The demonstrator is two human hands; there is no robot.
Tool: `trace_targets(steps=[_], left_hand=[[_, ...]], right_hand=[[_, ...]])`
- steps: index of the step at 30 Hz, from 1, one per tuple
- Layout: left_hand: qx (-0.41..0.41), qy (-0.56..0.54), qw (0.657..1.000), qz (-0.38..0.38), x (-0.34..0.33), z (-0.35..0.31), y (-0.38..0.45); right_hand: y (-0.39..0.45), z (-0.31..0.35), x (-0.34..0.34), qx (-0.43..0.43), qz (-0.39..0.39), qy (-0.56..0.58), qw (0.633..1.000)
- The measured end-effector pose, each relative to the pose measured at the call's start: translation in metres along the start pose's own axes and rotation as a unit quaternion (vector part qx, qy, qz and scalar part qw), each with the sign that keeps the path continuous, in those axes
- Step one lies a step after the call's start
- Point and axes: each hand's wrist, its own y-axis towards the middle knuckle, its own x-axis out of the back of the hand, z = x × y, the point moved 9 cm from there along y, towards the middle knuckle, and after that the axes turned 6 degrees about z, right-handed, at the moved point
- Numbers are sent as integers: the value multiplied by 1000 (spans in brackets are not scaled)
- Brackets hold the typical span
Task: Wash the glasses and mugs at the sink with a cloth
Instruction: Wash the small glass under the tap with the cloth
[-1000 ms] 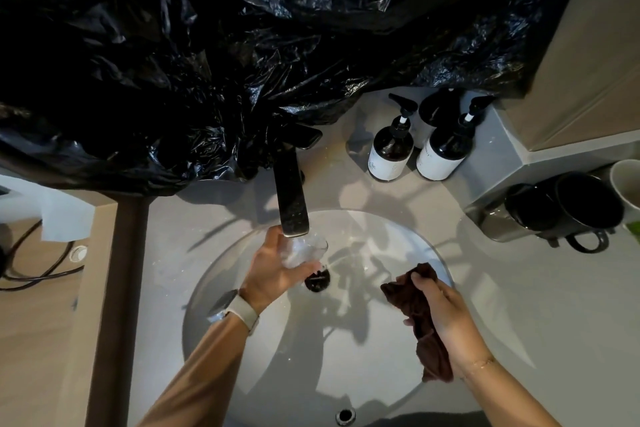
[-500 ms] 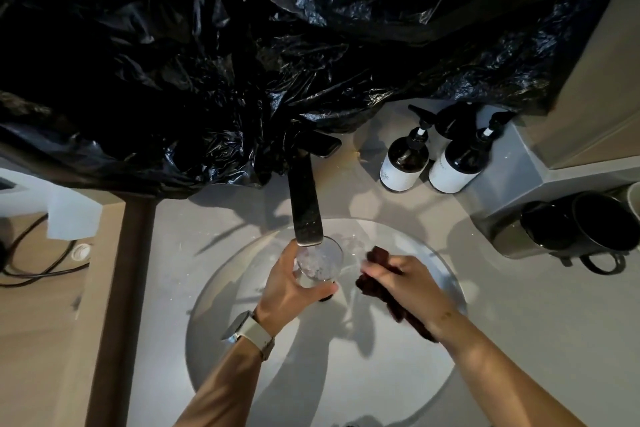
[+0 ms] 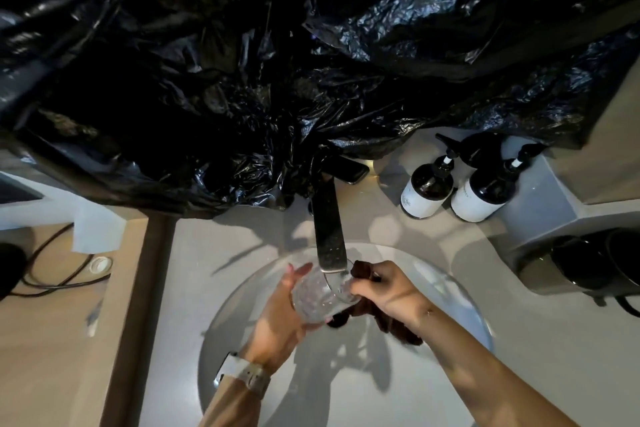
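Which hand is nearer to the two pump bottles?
Right. The right hand, holding the cloth at the glass, lies nearer the pump bottles; the left hand is farther left.

Crumpled black plastic sheeting [image 3: 242, 62] covered the far wall. A pale countertop [image 3: 554, 340] spread right, with two dark pump bottles [image 3: 450, 189] at its far edge. Left, a wooden surface [image 3: 52, 340] held black cables [image 3: 45, 274].

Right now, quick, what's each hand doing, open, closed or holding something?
Left hand: holds the clear glass under the faucet.
Right hand: grips the dark cloth, fingers at the glass rim.
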Motion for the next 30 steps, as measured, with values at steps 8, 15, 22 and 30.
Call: trace_targets(steps=[8, 15, 22, 30], left_hand=[[2, -91, 993, -72, -3, 12, 5], [18, -17, 995, -98, -2, 12, 0], [28, -6, 994, -107, -2, 5, 4], [31, 97, 992, -72, -8, -1, 8]], right_hand=[[-17, -8, 18, -21, -116, 119, 986], [-19, 1, 11, 25, -15, 380, 925], [-24, 14, 18, 166, -61, 98, 979], [-1, 16, 3, 124, 76, 8, 989]])
